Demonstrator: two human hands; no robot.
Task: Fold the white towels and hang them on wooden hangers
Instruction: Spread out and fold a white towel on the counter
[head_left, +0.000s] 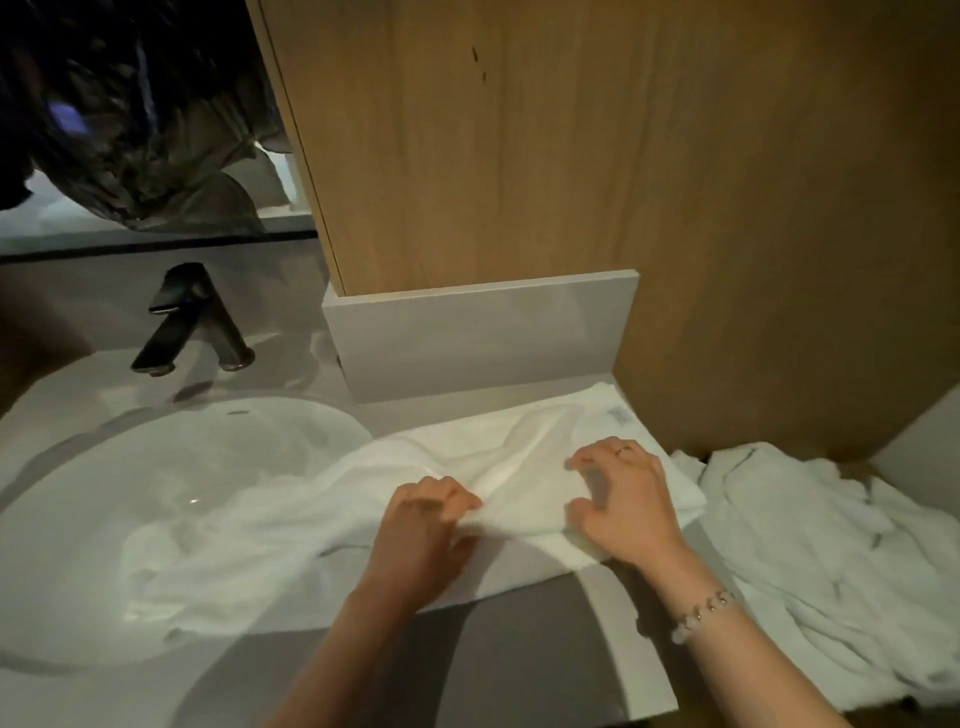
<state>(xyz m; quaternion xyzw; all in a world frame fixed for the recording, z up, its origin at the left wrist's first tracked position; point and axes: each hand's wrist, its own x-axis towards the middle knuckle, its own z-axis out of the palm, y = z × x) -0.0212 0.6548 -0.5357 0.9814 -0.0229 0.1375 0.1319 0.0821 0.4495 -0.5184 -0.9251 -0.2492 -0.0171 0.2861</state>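
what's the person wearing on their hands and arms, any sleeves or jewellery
No sleeves show. The right hand has a thin ring on one finger, and its wrist carries a bracelet of pale rounded beads with smaller dark ones. The left hand shows none clearly.

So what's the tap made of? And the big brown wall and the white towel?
Tap: looks like dark metal, matte, with faint shine. Brown wall: wood or wood-look panel; grain streaks show. White towel: soft fabric, probably cotton; it wrinkles.
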